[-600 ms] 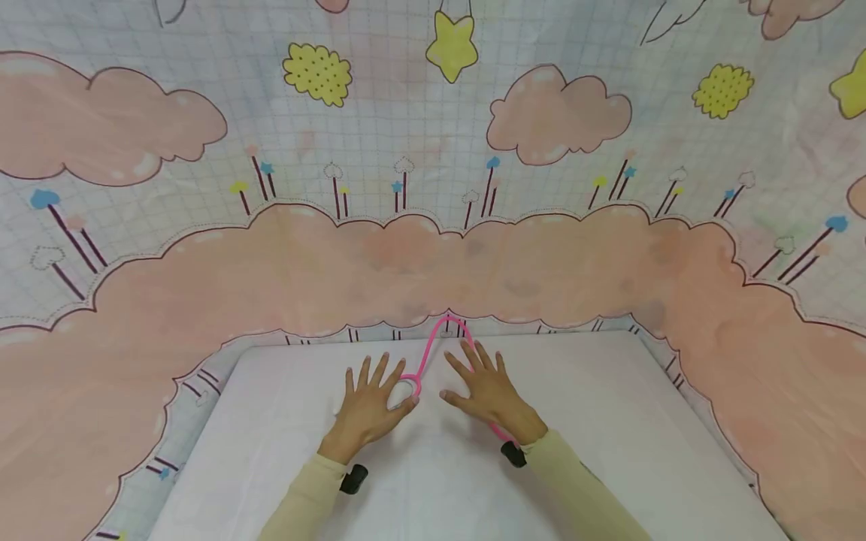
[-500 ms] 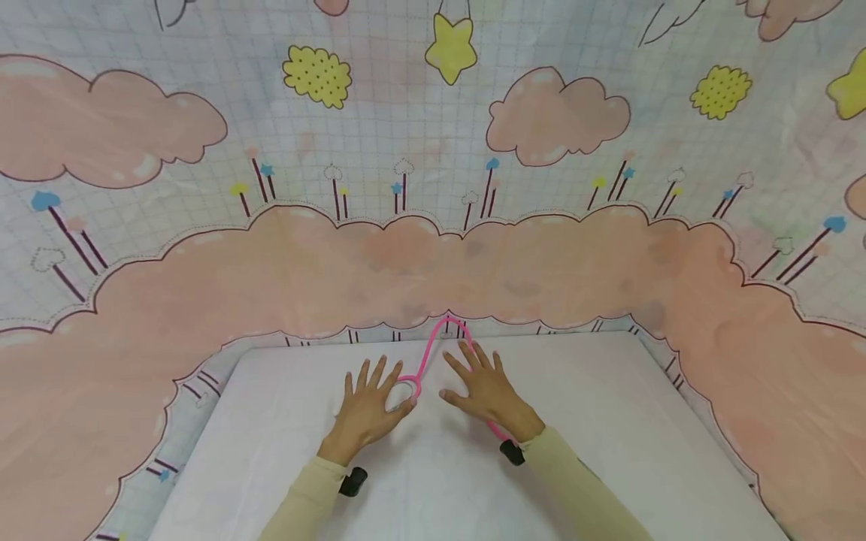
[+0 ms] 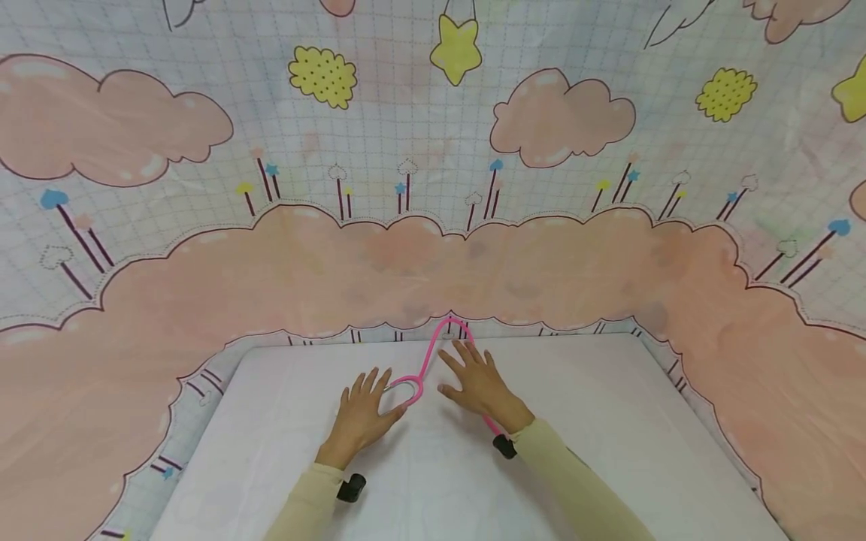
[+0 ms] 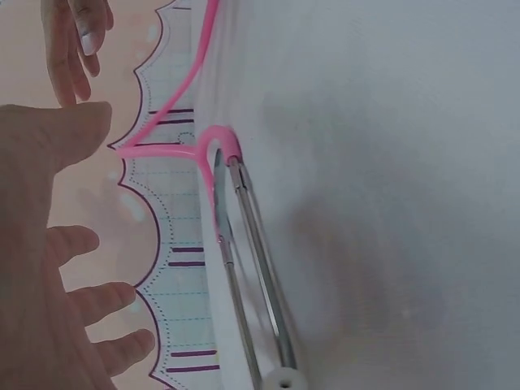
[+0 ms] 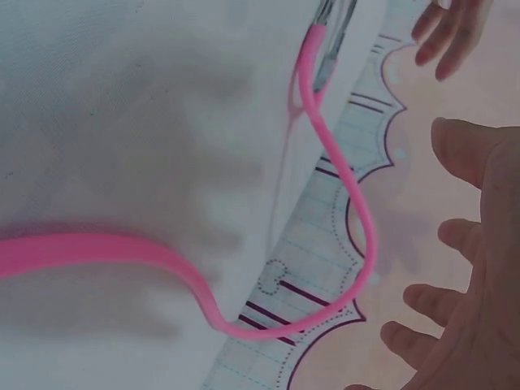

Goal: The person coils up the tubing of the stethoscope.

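Note:
A stethoscope with pink tubing (image 3: 428, 353) lies on the white table, its curve reaching past the far edge. In the head view my left hand (image 3: 361, 421) is spread over its metal ear tubes, hiding most of them. The left wrist view shows those ear tubes (image 4: 264, 280) side by side, with a pale ear tip (image 4: 284, 379) at the bottom edge. My right hand (image 3: 483, 385) has its fingers spread over the tubing's right-hand run and covers part of it. Neither hand grips anything. The right wrist view shows the tubing (image 5: 367, 223) bending beside the right hand's straight fingers; the chest piece is hidden.
The white table (image 3: 284, 391) ends at a straight far edge. Behind and around it hangs a cloth (image 3: 379, 263) printed with clouds and stars. A black wrist camera (image 3: 352, 488) sits under the left wrist, another (image 3: 504, 446) under the right.
My left hand has drawn slightly left and toward me, showing more of the pink fork. The right hand has shifted a little left. The stethoscope stays where it lay.

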### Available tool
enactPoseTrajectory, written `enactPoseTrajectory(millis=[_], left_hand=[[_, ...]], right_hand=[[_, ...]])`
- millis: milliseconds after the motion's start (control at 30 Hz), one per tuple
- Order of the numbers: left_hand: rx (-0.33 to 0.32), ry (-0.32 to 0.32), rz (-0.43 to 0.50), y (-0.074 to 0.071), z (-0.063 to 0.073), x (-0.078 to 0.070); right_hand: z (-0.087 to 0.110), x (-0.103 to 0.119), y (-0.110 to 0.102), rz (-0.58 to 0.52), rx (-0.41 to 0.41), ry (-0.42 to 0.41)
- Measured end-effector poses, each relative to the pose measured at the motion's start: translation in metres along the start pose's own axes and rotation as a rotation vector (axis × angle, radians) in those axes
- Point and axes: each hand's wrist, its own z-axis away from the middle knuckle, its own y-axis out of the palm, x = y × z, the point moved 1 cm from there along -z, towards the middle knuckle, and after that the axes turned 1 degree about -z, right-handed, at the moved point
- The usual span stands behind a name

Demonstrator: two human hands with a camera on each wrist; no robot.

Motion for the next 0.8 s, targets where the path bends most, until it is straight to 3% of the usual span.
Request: enactPoseTrajectory(millis=[300,567,800], left_hand=[[-0.008,-0.042,0.082,0.011,0.0,0.011],[-0.047,-0.097,0.153,0.017,0.0,0.024],[-0.072,-0.137,0.159,0.016,-0.001,0.03]], right_hand=[[-0.013,-0.002,0.009,0.024,-0.007,0.021],[-0.026,-0.001,0.011,0.04,-0.058,-0.021],[-0.038,-0.005,0.016,0.04,-0.122,-0.066]])
